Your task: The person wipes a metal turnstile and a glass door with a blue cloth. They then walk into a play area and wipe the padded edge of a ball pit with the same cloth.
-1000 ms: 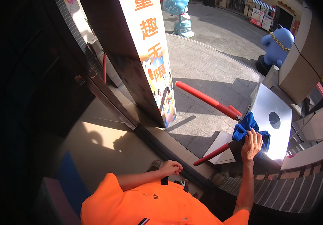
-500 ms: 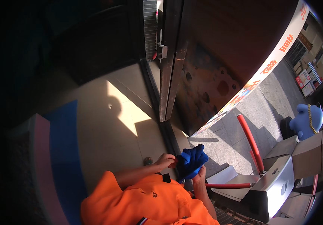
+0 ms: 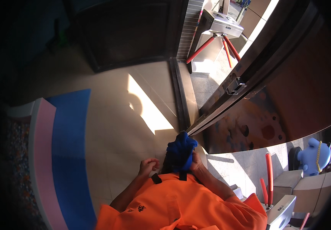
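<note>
My right hand grips a bunched blue cloth in front of my orange shirt. The cloth's folds stick up above the fingers and cover part of the hand. To the left of it, my left hand is apart from the cloth, its fingers curled in. Whether anything small is inside those fingers is hidden. Just beyond the cloth stands a dark door with a metal latch, swung away from its frame.
Turnstiles with red arms stand beyond the doorway and at the lower right. A blue figure with a gold chain is at far right. Left are a blue mat and a pink-topped low wall. Sunlight falls on the tiled floor.
My left hand has come away from the cloth, moving left. My right hand still holds the cloth, now closer in front of me. The view has turned, and a wider gap shows beside the door.
</note>
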Action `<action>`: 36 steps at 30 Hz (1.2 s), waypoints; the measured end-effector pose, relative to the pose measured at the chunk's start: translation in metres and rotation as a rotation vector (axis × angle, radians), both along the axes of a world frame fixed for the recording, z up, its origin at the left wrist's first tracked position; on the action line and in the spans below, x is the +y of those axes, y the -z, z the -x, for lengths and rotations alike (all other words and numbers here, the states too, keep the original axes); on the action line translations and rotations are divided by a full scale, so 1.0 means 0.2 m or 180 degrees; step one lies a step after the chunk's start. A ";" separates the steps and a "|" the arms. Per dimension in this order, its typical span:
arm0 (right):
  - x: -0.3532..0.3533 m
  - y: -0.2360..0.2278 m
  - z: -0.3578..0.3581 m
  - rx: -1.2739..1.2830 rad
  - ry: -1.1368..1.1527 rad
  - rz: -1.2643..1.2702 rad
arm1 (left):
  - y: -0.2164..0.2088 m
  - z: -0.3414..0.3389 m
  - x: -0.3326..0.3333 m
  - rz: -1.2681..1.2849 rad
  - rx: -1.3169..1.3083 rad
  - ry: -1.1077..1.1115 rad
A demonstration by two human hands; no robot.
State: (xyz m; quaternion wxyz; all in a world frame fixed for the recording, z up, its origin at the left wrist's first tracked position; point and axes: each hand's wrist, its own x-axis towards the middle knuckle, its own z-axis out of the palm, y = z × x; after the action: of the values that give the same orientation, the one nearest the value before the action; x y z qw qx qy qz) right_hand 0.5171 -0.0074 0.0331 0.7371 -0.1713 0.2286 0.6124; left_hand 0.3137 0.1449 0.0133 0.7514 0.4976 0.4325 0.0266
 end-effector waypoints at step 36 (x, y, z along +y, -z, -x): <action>2.23 -0.35 -3.11 -0.1455 0.2870 0.0053 | 0.14 -2.95 3.33 0.0381 -0.0169 0.0793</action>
State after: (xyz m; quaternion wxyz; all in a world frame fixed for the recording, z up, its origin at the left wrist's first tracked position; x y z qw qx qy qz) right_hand 1.1393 0.4389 0.1039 0.9581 -0.1911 0.1175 0.1782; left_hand 0.9044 0.8118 -0.0157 0.7884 0.5009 0.3482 -0.0797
